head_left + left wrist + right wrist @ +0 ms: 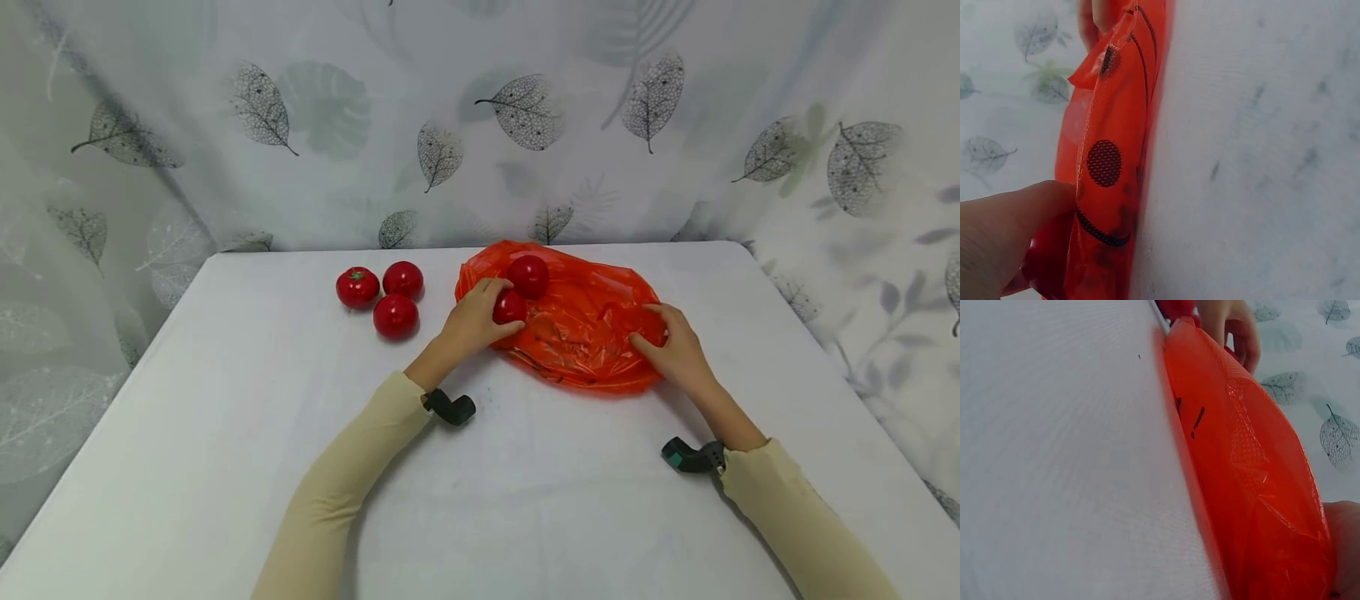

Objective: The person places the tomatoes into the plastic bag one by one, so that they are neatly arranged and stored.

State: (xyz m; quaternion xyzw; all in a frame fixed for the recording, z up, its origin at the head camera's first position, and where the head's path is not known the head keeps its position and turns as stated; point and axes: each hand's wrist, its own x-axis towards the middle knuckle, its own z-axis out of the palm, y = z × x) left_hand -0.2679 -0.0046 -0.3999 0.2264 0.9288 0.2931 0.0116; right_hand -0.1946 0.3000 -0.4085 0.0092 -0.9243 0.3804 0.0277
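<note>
At the left side of a red-orange plastic bag (581, 333), my left hand (472, 318) grips a shiny red tomato (511, 307), fingers behind it and thumb in front. Another tomato (528, 276) lies just beyond it on the bag. My right hand (672, 346) holds the bag's right end, thumb and fingers around a rounded bulge of red film; what is inside the bulge I cannot tell. The left wrist view has the left thumb (1035, 203) at the edge of the bag, whose film carries black printed marks. From the right wrist, the bag's side (1247, 475) hides most of the right hand.
Three more tomatoes stand together left of the bag, one (357, 287) with a green stem top, one (403, 280) behind and one (396, 317) in front. They rest on a white-covered table (525, 500). A leaf-patterned curtain (337, 167) hangs behind the table's far edge.
</note>
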